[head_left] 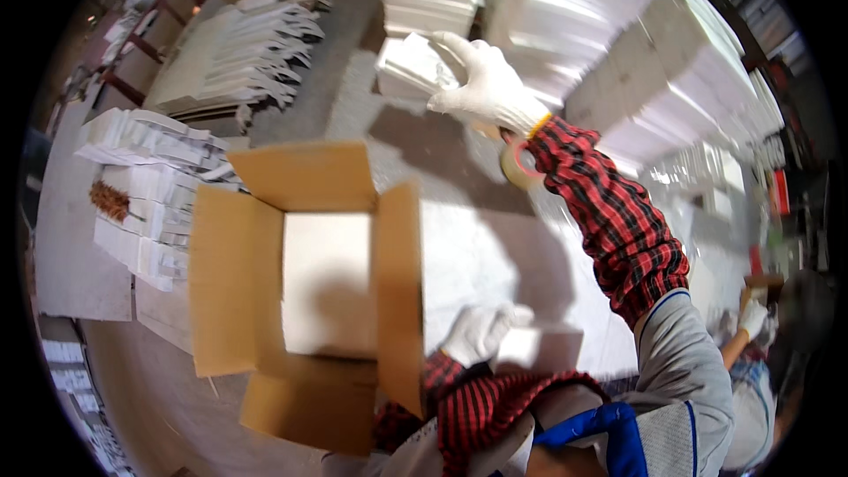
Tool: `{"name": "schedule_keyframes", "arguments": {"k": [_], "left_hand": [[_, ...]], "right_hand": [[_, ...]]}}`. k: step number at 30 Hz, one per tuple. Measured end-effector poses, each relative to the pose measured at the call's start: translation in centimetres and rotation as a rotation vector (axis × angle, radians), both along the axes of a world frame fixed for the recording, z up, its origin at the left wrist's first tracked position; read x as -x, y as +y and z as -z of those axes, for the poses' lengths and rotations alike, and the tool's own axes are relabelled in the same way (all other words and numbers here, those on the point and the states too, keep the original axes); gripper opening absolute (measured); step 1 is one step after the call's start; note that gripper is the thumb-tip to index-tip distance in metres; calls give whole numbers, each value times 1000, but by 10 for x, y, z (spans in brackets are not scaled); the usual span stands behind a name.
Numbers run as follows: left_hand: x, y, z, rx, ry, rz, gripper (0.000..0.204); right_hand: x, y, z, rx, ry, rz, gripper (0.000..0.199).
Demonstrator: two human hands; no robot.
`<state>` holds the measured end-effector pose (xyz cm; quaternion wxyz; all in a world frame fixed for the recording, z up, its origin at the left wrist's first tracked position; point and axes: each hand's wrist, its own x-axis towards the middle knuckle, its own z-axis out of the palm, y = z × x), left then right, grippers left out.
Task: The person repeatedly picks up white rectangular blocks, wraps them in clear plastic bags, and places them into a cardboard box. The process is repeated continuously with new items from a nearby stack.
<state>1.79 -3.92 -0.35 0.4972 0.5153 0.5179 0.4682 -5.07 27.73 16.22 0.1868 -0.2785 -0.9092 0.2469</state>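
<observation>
My right hand (490, 84), in a white glove with a yellow cuff, reaches far forward. Its thumb and fingers are spread at the near side of a small stack of white pieces (411, 66). Low in the middle, my left hand (481, 334), also gloved, is bent with its fingers against the back left corner of a white block (541, 349). Left of that hand stands an open cardboard box (225, 278), flaps up, with a flat white surface at its bottom. A roll of tape (519, 163) lies beneath my right wrist.
Tall stacks of white slabs (654, 62) fill the far right. Shaped white pieces (146, 181) and a reddish-brown brush-like thing (109, 200) are at the left. A pallet of thin white pieces (238, 53) stands farther back. Another person's gloved hand (753, 318) shows at the right.
</observation>
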Motion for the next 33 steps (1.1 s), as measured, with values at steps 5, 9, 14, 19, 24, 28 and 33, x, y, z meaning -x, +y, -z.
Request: {"name": "schedule_keyframes", "arguments": {"k": [5, 9, 14, 19, 24, 28, 33], "left_hand": [[-8, -9, 36, 53, 78, 10, 54], [-5, -5, 52, 84, 245, -36, 58], [-8, 6, 21, 160, -236, 42, 94], [-2, 8, 21, 197, -338, 102, 97], [3, -6, -24, 157, -432, 43, 81], [-4, -24, -109, -375, 731, 208, 92], [-26, -17, -115, -267, 1017, 320, 104]], "right_hand": [[-166, -92, 2, 250, 72, -76, 94], [-282, -191, 7, 300, -121, -88, 93], [-312, -270, 41, -39, -10, -189, 60], [-299, -278, 51, -136, -19, -146, 46], [-301, -275, 54, -240, -140, -109, 59], [-323, -269, 39, -304, -178, -93, 73], [-332, -262, 54, -90, -217, -92, 72]]}}
